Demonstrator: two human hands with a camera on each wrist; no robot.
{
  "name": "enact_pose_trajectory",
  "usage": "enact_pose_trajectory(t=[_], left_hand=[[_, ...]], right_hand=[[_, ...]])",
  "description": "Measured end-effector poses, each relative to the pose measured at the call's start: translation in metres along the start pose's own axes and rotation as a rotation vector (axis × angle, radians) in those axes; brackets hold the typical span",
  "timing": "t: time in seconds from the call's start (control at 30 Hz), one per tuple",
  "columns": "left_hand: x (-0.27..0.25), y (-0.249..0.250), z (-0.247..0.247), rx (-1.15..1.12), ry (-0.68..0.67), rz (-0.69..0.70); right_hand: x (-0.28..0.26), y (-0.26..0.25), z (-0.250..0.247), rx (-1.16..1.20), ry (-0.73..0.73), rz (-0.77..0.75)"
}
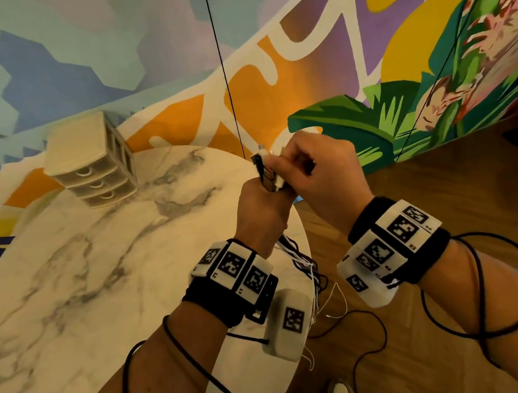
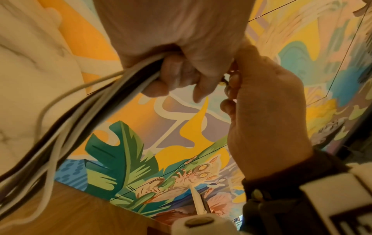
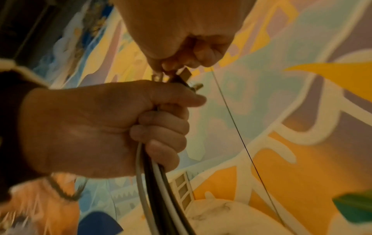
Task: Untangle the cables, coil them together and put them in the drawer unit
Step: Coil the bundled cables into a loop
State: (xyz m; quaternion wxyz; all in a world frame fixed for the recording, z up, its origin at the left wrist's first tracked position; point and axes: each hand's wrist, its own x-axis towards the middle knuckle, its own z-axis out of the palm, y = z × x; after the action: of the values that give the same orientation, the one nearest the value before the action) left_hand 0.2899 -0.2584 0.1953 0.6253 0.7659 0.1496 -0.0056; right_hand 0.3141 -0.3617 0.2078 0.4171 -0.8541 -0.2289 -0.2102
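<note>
The drawer unit point(image 1: 91, 163) stands at the far edge of my round marble table point(image 1: 71, 298), a small beige plastic tower of three drawers, all pushed in; through their translucent fronts I cannot tell what, if anything, lies inside. My left hand point(image 1: 261, 208) is closed in a fist round the cables point(image 1: 301, 258), a bundle of smooth white and black cords that pass through my palm and hang in a loose tangle over the table's edge toward the wooden floor point(image 1: 445, 319). Their plug ends point(image 1: 266, 169), small and metal-tipped, stick up above my fist. My right hand point(image 1: 322, 169) is curled over them, fingertips pinching at those ends. The tabletop is glossy cream with grey veins, and the mural wall point(image 1: 341, 25) behind is flat and brightly painted.
</note>
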Motion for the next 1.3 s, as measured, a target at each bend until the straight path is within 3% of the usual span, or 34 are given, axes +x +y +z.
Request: enact_pose_trajectory(t=[0.1, 0.2, 0.27, 0.47, 0.7, 0.77, 1.1, 1.2, 1.3], left_hand=[[-0.003, -0.003, -0.001, -0.063, -0.043, 0.018], [-0.007, 0.0, 0.001, -0.063, -0.102, 0.055], [-0.008, 0.003, -0.001, -0.062, -0.119, 0.065], [-0.007, 0.003, -0.008, 0.019, -0.092, 0.064], [-0.008, 0.002, -0.007, -0.142, -0.119, 0.206], [-0.007, 0.001, -0.007, -0.157, -0.144, 0.236], [0.003, -0.003, -0.004, -0.167, -0.133, 0.244], [0.005, -0.006, -0.002, -0.005, -0.13, 0.264], [0.004, -0.005, -0.002, -0.056, -0.152, 0.262]], right_hand=[[0.01, -0.002, -0.005, 0.171, -0.001, 0.057], [0.024, -0.009, -0.006, 0.386, -0.329, 0.248], [0.026, -0.013, -0.006, 0.422, -0.483, 0.298], [0.024, -0.016, -0.003, 0.16, -0.509, 0.133], [0.029, -0.017, -0.007, 0.656, -0.537, 0.494], [0.031, -0.016, -0.007, 0.687, -0.577, 0.515], [0.041, -0.007, -0.003, 0.547, -0.631, 0.45], [0.048, -0.012, -0.003, 0.429, -0.658, 0.433], [0.05, -0.011, -0.003, 0.297, -0.724, 0.398]])
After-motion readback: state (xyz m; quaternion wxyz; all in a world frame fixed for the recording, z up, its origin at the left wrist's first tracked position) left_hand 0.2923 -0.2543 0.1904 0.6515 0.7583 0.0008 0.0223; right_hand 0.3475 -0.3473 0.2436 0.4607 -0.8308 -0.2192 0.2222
